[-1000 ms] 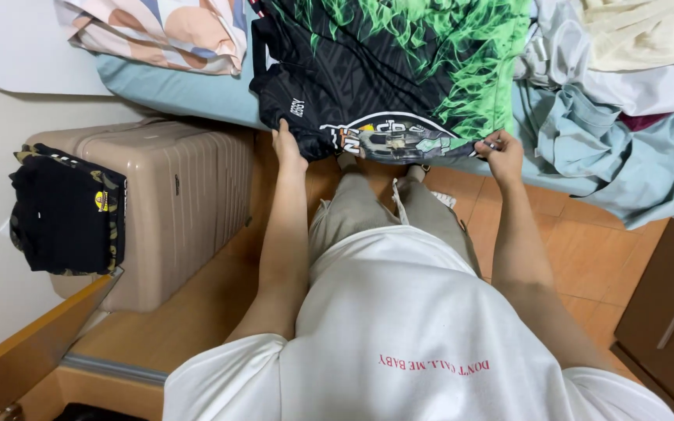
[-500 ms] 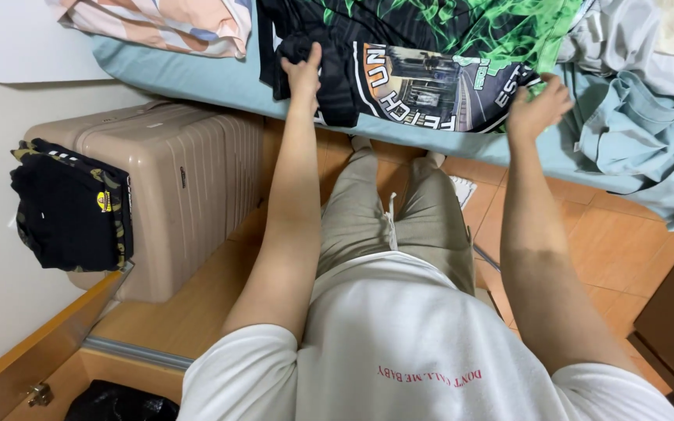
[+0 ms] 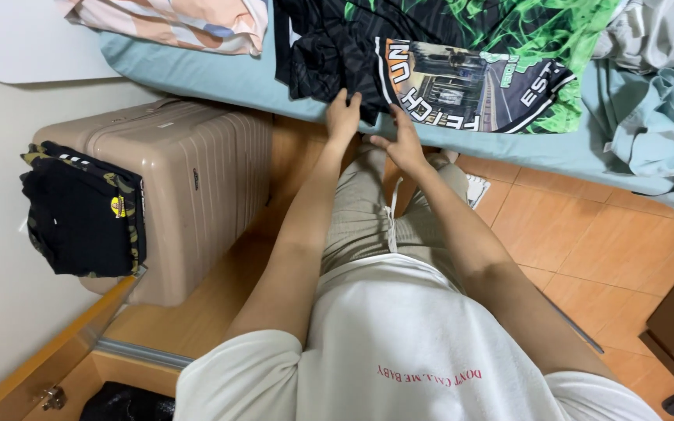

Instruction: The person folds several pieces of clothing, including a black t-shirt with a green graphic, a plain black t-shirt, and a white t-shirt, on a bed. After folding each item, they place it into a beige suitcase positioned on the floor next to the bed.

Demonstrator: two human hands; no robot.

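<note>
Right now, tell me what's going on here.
A person stands at the bed with both hands on a black T-shirt with green flames and a picture print. The left hand and right hand rest close together at its near edge. A beige suitcase with folded dark clothes on it stands to the left.

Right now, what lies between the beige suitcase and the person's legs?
In the head view, only bare wooden floor separates the beige suitcase from the legs.
</note>
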